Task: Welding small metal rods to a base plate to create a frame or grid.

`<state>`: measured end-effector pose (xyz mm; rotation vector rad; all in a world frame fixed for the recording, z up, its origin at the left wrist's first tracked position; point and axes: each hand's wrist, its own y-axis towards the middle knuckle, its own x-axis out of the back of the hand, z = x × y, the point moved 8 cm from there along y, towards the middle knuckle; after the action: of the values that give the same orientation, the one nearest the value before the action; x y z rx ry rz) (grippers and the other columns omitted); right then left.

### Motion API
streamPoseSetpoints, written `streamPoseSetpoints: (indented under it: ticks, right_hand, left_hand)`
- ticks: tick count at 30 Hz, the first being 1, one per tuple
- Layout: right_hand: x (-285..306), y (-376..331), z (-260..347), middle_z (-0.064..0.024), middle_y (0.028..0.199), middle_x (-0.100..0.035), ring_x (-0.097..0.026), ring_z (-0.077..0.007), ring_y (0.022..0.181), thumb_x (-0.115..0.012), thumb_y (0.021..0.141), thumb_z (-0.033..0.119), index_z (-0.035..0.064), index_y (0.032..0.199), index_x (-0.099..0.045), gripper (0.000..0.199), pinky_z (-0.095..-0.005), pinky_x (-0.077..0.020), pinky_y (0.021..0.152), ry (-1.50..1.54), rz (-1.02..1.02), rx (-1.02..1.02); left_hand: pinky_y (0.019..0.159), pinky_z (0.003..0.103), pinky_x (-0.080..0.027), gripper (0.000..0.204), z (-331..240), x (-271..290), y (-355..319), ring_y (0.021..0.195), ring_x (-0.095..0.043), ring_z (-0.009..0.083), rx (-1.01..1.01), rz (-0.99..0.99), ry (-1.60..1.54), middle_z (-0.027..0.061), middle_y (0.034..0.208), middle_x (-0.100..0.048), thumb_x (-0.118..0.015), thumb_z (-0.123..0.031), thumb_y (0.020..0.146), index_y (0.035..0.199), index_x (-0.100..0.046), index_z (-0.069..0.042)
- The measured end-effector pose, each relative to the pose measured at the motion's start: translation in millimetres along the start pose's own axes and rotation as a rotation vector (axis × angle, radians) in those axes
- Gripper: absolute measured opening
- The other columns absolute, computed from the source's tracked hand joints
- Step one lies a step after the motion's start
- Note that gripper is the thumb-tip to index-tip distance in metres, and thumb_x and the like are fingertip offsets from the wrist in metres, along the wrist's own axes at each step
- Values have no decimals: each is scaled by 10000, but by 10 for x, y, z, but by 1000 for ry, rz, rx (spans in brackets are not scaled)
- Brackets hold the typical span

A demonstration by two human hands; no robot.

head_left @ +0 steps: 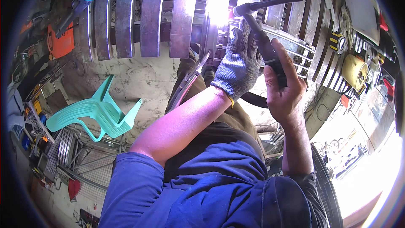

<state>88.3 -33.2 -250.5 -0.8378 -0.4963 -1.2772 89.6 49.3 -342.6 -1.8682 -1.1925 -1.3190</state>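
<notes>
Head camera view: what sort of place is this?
Probably a metal workshop: the right hand holds what looks like a welding torch, with a white glare and metal bars beside it.

Head view: no text, label, brand, number or sign is legible; any marking is too small or blurred to read.
</notes>
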Motion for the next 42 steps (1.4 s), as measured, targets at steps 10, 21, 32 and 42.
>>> streamPoseSetpoints:
  ticks: [10, 21, 32, 42]
  right_hand:
    - [77, -100, -91, -217, 1067, -757, -776, -265, 860, -672, 979, 121, 155, 1616, -356, 711, -387, -609, 742, 37, -154, -77]
    - [36, -56, 15, -203, 1275, -714, -775, -250, 948, -670, 973, 92, 141, 1593, -407, 675, -367, -614, 789, 19, -105, -27]
    - [32, -249, 43, -227, 1389, -649, -749, -300, 1088, -680, 957, 63, 83, 1564, -448, 650, -367, -606, 859, -15, -143, 91]
    - [-66, -348, -34, -225, 1385, -651, -712, -343, 1168, -687, 940, 37, 61, 1555, -453, 659, -382, -600, 917, 71, -90, 10]
  left_hand:
    - [1251, 640, -153, 830, 3, -3, 11, 1529, -262, 485, 16, -7, 66, 215, 1620, -396, -614, -585, 915, 1497, -510, -3]
    - [1244, 675, -105, 621, -13, -39, -8, 1524, -257, 517, -10, -6, 98, 253, 1546, -475, -524, -425, 1002, 1418, -586, 32]
    - [1232, 671, -161, 688, -14, -45, -13, 1502, -308, 499, 0, 22, 106, 277, 1594, -406, -538, -406, 985, 1516, -476, 28]
    - [1220, 674, -196, 731, -37, -65, -35, 1479, -345, 484, -17, -41, 90, 240, 1628, -374, -559, -369, 976, 1578, -394, 12]
